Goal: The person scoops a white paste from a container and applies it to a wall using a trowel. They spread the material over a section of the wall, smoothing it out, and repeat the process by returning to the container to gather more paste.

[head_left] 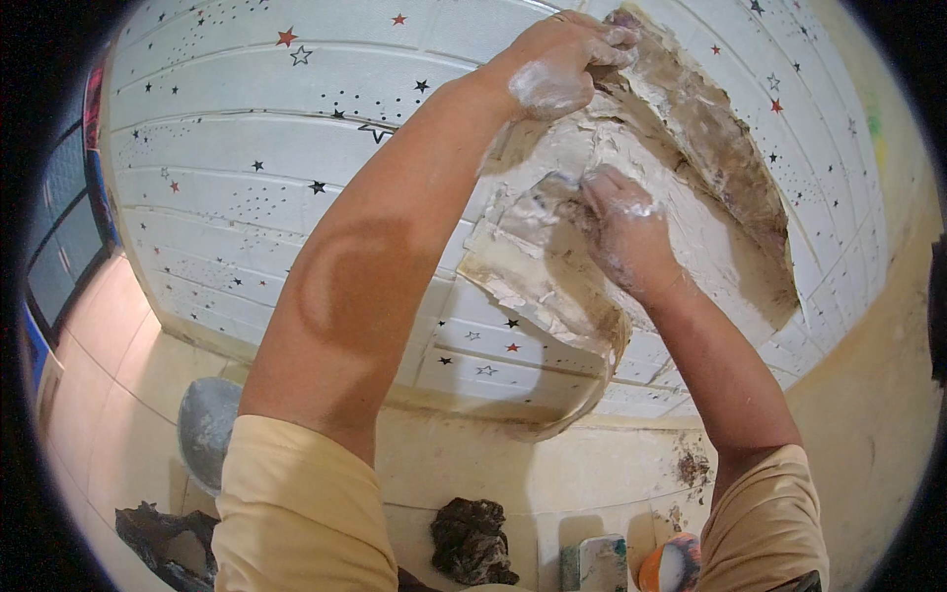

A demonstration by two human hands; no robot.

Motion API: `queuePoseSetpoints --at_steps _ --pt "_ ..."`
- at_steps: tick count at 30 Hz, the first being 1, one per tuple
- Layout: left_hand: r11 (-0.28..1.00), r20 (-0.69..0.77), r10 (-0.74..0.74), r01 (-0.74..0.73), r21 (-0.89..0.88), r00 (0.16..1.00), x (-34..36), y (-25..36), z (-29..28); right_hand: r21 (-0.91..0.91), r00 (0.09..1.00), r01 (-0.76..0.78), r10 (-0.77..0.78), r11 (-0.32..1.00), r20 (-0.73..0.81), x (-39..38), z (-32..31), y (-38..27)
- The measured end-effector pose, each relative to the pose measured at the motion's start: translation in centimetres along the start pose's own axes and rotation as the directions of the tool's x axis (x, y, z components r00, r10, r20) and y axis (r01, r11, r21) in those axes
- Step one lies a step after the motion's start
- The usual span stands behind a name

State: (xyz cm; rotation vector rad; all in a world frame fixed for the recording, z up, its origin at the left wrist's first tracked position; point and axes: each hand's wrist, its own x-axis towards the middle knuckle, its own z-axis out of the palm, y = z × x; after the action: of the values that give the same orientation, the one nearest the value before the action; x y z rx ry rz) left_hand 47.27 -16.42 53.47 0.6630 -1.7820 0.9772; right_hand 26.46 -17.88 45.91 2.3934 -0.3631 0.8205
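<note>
White wall covering (247, 148) with red and black stars and brick-like grooves spans the wall before me. Part is torn loose, baring a patch of rough whitish plaster (725, 237). Along the patch's upper right hangs a peeled flap (705, 118), its stained brown back showing. My left hand (562, 64), whitened with powder, is closed on the top edge of this flap. Lower down, my right hand (626, 232) is closed, fingers curled against the patch; a small bluish edge shows beside them, too unclear to name. Below it, another loose flap (552, 296) curls downward.
A grey bowl (205, 434) stands on the floor at left, near a crumpled dark bag (173, 543). Below the wall lie a dark crumpled lump (473, 541), a whitish-green box (597, 562) and an orange round container (671, 564). Brown debris (692, 466) dots the floor.
</note>
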Motion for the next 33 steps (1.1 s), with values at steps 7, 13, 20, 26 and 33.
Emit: queuePoseSetpoints --at_steps 7,13,20,26,33 --pt "0.997 -0.010 0.032 -0.033 -0.075 0.999 0.2 -0.2 -0.1 0.014 0.970 -0.127 0.127 0.992 -0.210 -0.5 -4.8 2.3" --pt "0.997 -0.010 0.072 -0.073 -0.016 0.997 0.2 -0.2 -0.5 0.079 1.000 0.006 -0.004 0.997 -0.023 -0.4 -1.9 -1.9" --pt "0.996 -0.039 0.058 -0.060 -0.058 0.998 0.1 -0.4 0.0 -0.002 0.994 0.006 -0.006 1.000 -0.108 0.3 -1.3 -0.8" --pt "0.977 -0.002 -0.011 0.011 -0.215 1.000 0.1 -0.2 -0.4 0.058 0.985 -0.047 0.056 0.997 -0.161 -0.4 -4.4 -1.0" --pt "0.975 -0.009 -0.014 0.012 -0.221 1.000 0.4 0.3 -0.6 0.007 0.986 -0.086 0.086 0.996 -0.143 0.5 0.1 -0.2"
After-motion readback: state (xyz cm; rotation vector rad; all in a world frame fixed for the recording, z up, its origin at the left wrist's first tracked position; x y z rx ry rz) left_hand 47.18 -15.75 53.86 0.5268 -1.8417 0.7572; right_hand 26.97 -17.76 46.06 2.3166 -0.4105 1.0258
